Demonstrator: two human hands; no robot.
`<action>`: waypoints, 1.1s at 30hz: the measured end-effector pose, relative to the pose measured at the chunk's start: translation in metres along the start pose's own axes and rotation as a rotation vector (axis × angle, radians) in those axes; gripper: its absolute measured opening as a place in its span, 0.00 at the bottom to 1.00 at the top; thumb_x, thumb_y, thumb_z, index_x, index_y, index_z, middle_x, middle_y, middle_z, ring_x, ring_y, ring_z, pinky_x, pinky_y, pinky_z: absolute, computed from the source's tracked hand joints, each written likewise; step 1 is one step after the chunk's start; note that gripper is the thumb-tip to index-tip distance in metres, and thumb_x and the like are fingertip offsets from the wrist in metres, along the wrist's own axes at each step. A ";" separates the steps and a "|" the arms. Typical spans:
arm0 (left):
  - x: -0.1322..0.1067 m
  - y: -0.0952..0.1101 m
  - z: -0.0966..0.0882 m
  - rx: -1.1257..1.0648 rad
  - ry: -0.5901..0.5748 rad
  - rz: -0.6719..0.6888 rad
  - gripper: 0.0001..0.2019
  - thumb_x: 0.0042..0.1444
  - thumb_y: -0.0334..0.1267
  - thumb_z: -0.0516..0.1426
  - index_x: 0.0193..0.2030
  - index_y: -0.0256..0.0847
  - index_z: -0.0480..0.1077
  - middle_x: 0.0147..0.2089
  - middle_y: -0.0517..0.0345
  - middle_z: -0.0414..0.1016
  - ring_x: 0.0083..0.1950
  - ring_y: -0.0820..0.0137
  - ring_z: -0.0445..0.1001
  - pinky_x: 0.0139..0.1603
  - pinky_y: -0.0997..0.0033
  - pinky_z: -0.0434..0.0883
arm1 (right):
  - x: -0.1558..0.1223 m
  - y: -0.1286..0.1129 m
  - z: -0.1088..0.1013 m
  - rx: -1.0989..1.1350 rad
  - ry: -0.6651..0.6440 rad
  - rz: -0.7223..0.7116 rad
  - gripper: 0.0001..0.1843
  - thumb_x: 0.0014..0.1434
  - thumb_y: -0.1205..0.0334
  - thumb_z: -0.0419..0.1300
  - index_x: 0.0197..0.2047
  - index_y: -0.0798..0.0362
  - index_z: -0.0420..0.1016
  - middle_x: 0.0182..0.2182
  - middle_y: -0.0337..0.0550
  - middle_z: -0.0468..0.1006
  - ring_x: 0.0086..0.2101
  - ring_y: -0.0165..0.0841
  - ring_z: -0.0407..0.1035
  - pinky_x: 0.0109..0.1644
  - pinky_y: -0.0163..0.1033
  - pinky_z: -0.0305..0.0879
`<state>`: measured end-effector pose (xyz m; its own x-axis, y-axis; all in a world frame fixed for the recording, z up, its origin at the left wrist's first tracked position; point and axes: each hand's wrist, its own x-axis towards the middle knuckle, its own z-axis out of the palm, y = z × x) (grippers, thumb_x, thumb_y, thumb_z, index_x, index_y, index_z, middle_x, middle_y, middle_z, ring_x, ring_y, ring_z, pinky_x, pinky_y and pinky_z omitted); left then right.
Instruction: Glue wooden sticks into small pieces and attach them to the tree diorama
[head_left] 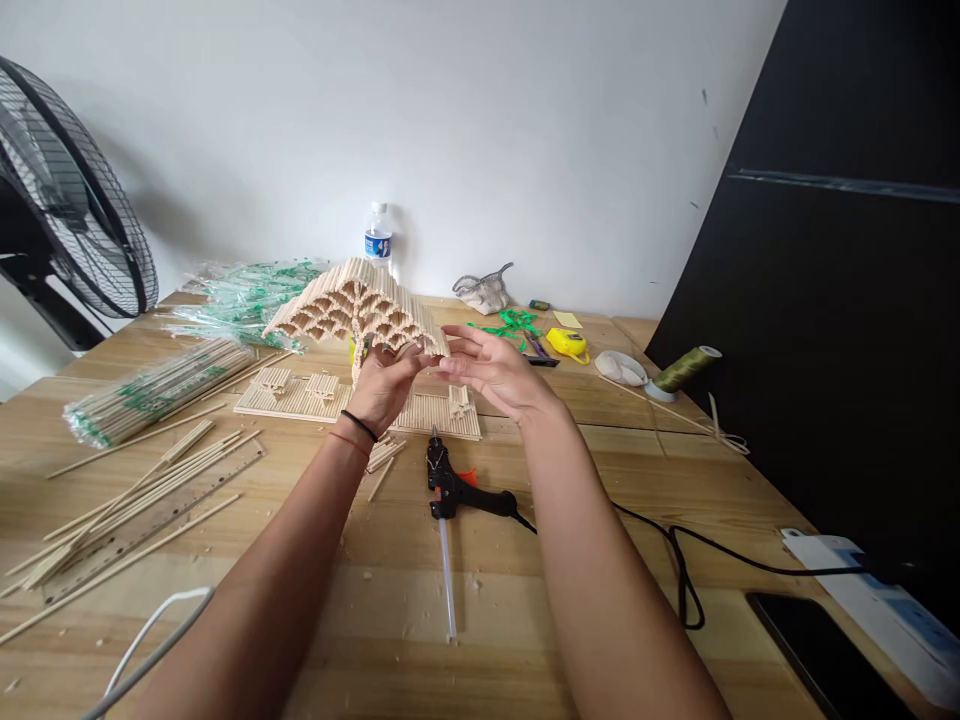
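Observation:
A tree-shaped model of pale wooden sticks (360,290), with a ridged, sloping top and honeycomb-like gaps below, stands over a flat stick base (450,422). My left hand (386,382) reaches under the right side of the top, fingers closed around its underside. At the right tip of the top, the fingers and thumb of my right hand (499,372) rest on either side of the edge. Small stick pieces (322,386) stand on the base. In front lies a black glue gun (450,480) with a clear glue stick in its rear.
Bagged sticks (161,390), loose sticks (127,500) and a clear ruler (165,515) lie left. A fan (67,200) stands beyond. Behind is a water bottle (378,238). Right are a yellow tape measure (568,345), thread spool (686,372), cable (675,545), power strip (862,590) and phone (825,655).

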<state>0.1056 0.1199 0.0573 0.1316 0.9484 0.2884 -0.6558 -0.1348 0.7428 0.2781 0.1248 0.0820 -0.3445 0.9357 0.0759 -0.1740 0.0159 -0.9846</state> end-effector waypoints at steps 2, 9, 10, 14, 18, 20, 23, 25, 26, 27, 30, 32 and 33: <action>0.000 -0.001 0.000 -0.002 -0.005 0.012 0.20 0.41 0.31 0.72 0.40 0.44 0.71 0.44 0.56 0.80 0.60 0.58 0.77 0.70 0.56 0.67 | 0.002 0.002 -0.002 -0.009 -0.012 -0.012 0.32 0.47 0.59 0.80 0.54 0.45 0.74 0.48 0.43 0.82 0.51 0.42 0.78 0.67 0.57 0.71; 0.002 -0.006 -0.007 -0.051 0.033 0.043 0.24 0.40 0.29 0.73 0.41 0.45 0.67 0.49 0.57 0.78 0.69 0.55 0.70 0.71 0.55 0.67 | 0.007 0.003 0.003 0.028 -0.010 -0.072 0.31 0.46 0.60 0.79 0.52 0.46 0.75 0.46 0.42 0.82 0.52 0.43 0.78 0.70 0.58 0.67; 0.002 -0.007 -0.007 -0.054 0.038 0.046 0.24 0.41 0.29 0.73 0.41 0.45 0.67 0.49 0.57 0.77 0.69 0.54 0.70 0.70 0.55 0.67 | 0.007 0.003 0.003 0.041 -0.014 -0.081 0.31 0.46 0.61 0.79 0.52 0.47 0.75 0.46 0.42 0.82 0.51 0.42 0.78 0.70 0.58 0.67; 0.002 -0.008 -0.007 -0.055 0.033 0.066 0.23 0.43 0.29 0.74 0.38 0.44 0.65 0.47 0.59 0.78 0.67 0.56 0.73 0.69 0.56 0.69 | 0.007 0.003 0.004 0.075 -0.009 -0.104 0.30 0.46 0.64 0.79 0.51 0.48 0.76 0.45 0.41 0.83 0.50 0.41 0.78 0.71 0.58 0.66; 0.000 -0.006 -0.006 -0.063 0.036 0.058 0.22 0.45 0.29 0.73 0.37 0.44 0.64 0.47 0.59 0.78 0.63 0.60 0.76 0.68 0.59 0.70 | 0.009 0.008 0.003 0.093 -0.017 -0.121 0.30 0.46 0.62 0.80 0.51 0.47 0.76 0.44 0.41 0.84 0.51 0.42 0.78 0.72 0.58 0.65; 0.000 -0.006 -0.006 -0.065 0.046 0.049 0.21 0.45 0.29 0.73 0.37 0.44 0.65 0.47 0.59 0.78 0.63 0.59 0.76 0.67 0.59 0.70 | 0.011 0.010 0.001 0.100 -0.023 -0.120 0.31 0.47 0.61 0.80 0.52 0.47 0.75 0.45 0.42 0.84 0.53 0.43 0.78 0.72 0.58 0.65; 0.000 -0.007 -0.006 -0.059 0.060 0.041 0.22 0.43 0.30 0.74 0.36 0.43 0.65 0.45 0.59 0.77 0.62 0.58 0.77 0.66 0.59 0.71 | 0.012 0.013 0.000 0.109 -0.028 -0.117 0.31 0.46 0.60 0.80 0.52 0.46 0.75 0.46 0.43 0.84 0.55 0.44 0.77 0.72 0.58 0.65; 0.001 -0.007 -0.007 -0.055 0.055 0.041 0.23 0.42 0.30 0.75 0.34 0.44 0.64 0.43 0.60 0.77 0.61 0.58 0.77 0.65 0.60 0.72 | 0.012 0.014 -0.001 0.122 -0.031 -0.118 0.31 0.46 0.60 0.80 0.52 0.46 0.75 0.45 0.43 0.84 0.54 0.44 0.78 0.73 0.58 0.64; 0.001 -0.007 -0.008 -0.053 0.052 0.044 0.24 0.42 0.30 0.75 0.33 0.44 0.63 0.43 0.60 0.76 0.61 0.58 0.77 0.65 0.60 0.72 | 0.012 0.014 -0.001 0.130 -0.031 -0.117 0.31 0.45 0.60 0.80 0.51 0.46 0.75 0.45 0.42 0.85 0.54 0.44 0.78 0.73 0.58 0.64; 0.001 -0.008 -0.008 -0.050 0.049 0.045 0.24 0.42 0.30 0.75 0.33 0.44 0.62 0.42 0.61 0.76 0.61 0.58 0.78 0.65 0.60 0.72 | 0.012 0.014 0.000 0.135 -0.032 -0.116 0.31 0.45 0.60 0.80 0.51 0.46 0.75 0.44 0.42 0.85 0.54 0.43 0.78 0.73 0.58 0.64; 0.001 -0.007 -0.008 -0.044 0.046 0.043 0.24 0.43 0.30 0.74 0.32 0.44 0.61 0.41 0.61 0.75 0.63 0.57 0.77 0.66 0.58 0.72 | 0.012 0.015 0.000 0.119 -0.033 -0.111 0.32 0.45 0.58 0.80 0.52 0.45 0.74 0.46 0.42 0.85 0.55 0.44 0.77 0.73 0.59 0.64; 0.001 -0.006 -0.007 -0.039 0.041 0.030 0.23 0.42 0.30 0.74 0.35 0.44 0.64 0.43 0.60 0.77 0.65 0.56 0.75 0.67 0.57 0.71 | 0.012 0.015 0.001 0.100 -0.031 -0.109 0.33 0.45 0.57 0.80 0.52 0.45 0.74 0.47 0.43 0.85 0.57 0.45 0.76 0.72 0.60 0.64; 0.000 -0.005 -0.006 -0.035 0.035 0.024 0.22 0.42 0.30 0.74 0.36 0.44 0.66 0.44 0.59 0.77 0.66 0.55 0.74 0.67 0.57 0.70 | 0.012 0.015 0.001 0.096 -0.030 -0.108 0.33 0.45 0.57 0.80 0.52 0.45 0.74 0.48 0.43 0.85 0.57 0.46 0.76 0.73 0.60 0.64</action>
<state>0.1042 0.1225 0.0500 0.0903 0.9546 0.2838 -0.6843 -0.1477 0.7141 0.2701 0.1359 0.0688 -0.3461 0.9194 0.1867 -0.2984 0.0808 -0.9510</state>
